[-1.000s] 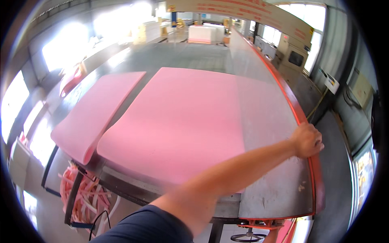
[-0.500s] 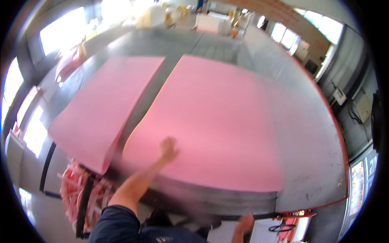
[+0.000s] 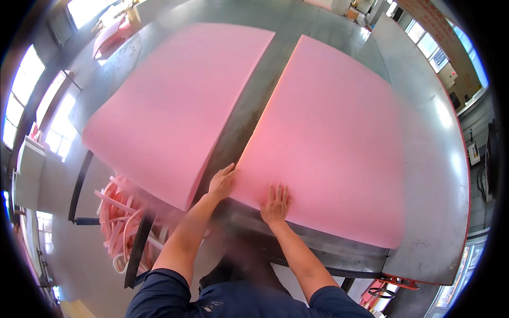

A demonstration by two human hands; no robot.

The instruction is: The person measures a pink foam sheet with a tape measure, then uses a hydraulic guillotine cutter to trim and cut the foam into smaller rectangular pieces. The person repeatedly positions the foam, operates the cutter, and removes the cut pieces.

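A large pink foam sheet (image 3: 328,143) lies flat on a grey metal table (image 3: 429,212). My left hand (image 3: 222,181) is at its near left corner, fingers stretched out against the edge. Flat on the sheet, close to its near edge, rests my right hand (image 3: 275,204) with its fingers spread. Neither hand grips anything. A second pink foam sheet (image 3: 180,100) lies to the left, parted from the first by a strip of bare metal. Its near end overhangs the table's near side a little.
Below the left sheet, a tangled heap of pink foam strips (image 3: 119,217) sits beside a dark frame bar (image 3: 139,249). A red-edged metal surface extends along the right. Further pink foam (image 3: 112,36) lies at the far left, near bright windows.
My left hand has moved from the sheet's surface to its near left corner. My right hand has risen from below the table edge onto the sheet. The view has shifted.
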